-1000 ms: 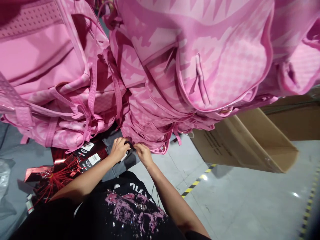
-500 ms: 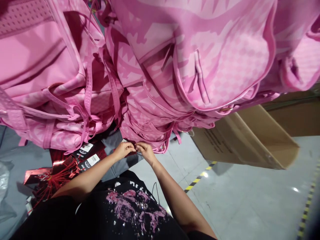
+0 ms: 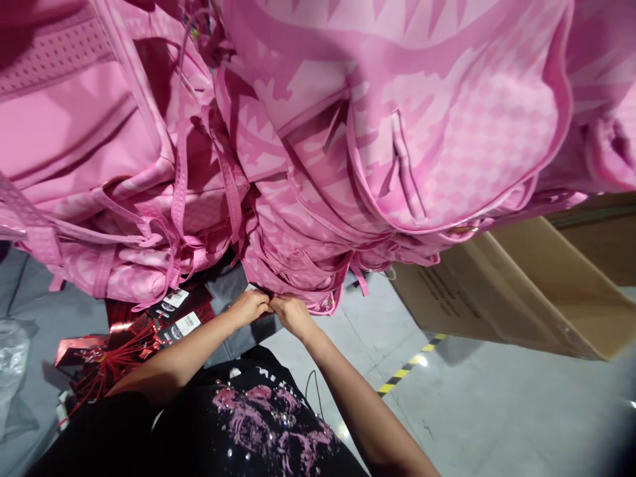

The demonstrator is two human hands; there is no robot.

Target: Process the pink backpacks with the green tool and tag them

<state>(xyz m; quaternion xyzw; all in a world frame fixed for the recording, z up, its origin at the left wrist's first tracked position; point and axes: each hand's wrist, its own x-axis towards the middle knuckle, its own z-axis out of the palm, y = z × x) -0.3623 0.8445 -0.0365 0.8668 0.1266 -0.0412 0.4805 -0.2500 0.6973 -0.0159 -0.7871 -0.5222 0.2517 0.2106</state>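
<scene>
A tall heap of pink patterned backpacks (image 3: 377,132) fills the upper part of the view, straps dangling at its lower edge. My left hand (image 3: 250,307) and my right hand (image 3: 294,315) meet fingertip to fingertip just under the lowest backpack (image 3: 298,265), both pinched closed on something small that I cannot make out. The hands rest over a grey cloth (image 3: 233,291) on the table edge.
Red and black hang tags with red strings (image 3: 134,331) lie left of my hands. Brown cardboard boxes (image 3: 517,291) stand on the right. The grey floor carries yellow-black tape (image 3: 407,371). Crumpled clear plastic (image 3: 12,358) sits at far left.
Both hands closed in together from slightly apart to touching at the fingertips, and a dark tag seen in the left hand earlier is hidden now. The view shifted slightly.
</scene>
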